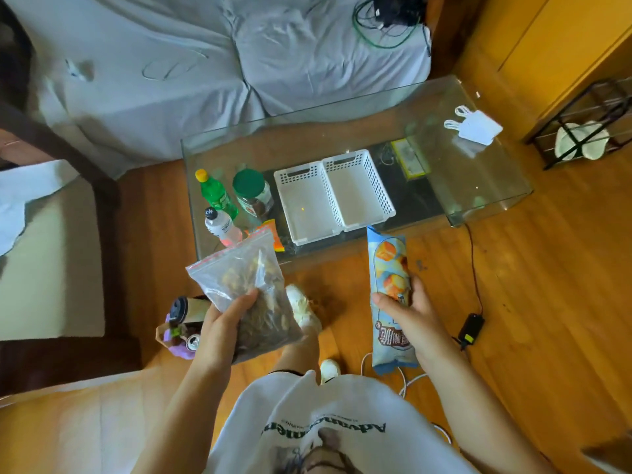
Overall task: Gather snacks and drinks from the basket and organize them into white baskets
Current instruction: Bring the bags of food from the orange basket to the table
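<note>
Left hand: curled round a zip bag of snacks, held above the floor.
Right hand: gripped round a blue packet, near the table edge.
White baskets: set side by side on the glass table.
Bottles: stood left of the baskets.

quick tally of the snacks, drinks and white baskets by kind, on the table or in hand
Drink bottles: 2, green bottle and clear bottle
Jars: 1, green-lidded jar
Snack packs: 3, zip bag, blue packet, orange packet
White baskets: 2
Total: 8
</note>
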Available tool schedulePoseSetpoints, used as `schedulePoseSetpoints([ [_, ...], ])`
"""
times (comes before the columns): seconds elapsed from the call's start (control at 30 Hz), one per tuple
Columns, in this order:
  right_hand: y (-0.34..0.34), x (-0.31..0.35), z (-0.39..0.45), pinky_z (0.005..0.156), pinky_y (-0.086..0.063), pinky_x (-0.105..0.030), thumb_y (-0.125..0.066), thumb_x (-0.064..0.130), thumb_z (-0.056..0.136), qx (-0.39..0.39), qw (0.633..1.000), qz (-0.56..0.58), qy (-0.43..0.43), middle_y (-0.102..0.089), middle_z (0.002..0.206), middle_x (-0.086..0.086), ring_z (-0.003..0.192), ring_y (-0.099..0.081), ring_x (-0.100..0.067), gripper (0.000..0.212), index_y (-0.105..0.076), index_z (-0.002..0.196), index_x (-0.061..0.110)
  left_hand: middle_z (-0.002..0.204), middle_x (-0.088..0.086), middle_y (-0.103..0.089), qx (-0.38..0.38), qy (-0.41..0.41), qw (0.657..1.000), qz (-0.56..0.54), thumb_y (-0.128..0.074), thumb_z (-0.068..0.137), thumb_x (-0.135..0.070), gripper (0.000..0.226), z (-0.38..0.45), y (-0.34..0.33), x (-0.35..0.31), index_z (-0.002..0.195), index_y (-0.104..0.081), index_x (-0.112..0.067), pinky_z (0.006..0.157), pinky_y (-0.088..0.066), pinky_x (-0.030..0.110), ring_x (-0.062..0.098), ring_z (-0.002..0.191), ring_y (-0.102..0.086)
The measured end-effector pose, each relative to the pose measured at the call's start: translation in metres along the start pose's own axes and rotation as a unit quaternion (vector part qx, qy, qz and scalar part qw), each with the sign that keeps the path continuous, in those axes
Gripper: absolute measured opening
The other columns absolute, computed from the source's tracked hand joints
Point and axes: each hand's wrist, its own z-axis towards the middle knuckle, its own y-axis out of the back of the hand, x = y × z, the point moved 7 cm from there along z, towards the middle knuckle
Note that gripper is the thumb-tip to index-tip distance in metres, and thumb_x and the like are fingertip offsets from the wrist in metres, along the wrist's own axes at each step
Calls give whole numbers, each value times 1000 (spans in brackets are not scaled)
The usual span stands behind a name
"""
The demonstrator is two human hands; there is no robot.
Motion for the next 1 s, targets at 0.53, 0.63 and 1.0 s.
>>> schedulePoseSetpoints([
  [0.53,-55,122,235,57,-53,-19,-68,27,79,31,998,8,-49,-64,103,4,89,-65,-12,35,-51,110,31,86,1,-76,-23,22,999,-29,-64,82,-26,17,216,-93,-126,99,-65,-24,79,-54,39,24,84,-71],
  [0.63,-74,144,287,63,-53,-20,-59,30,85,38,998,21,-52,-62,100,8,91,-63,-11,14,-51,96,33,98,4,-71,-33,19,999,-3,-65,82,-28,17,262,-109,-149,99,-63,-27,86,-53,44,27,93,-67],
  [1.0,-163,140,499,69,-48,-24,-67,6,77,77,995,-8,-68,-63,99,9,89,-63,-10,52,-45,116,32,82,-2,-69,-65,41,996,37,-65,84,-20,16,470,-157,-144,100,-64,-16,64,-51,24,14,73,-65],
])
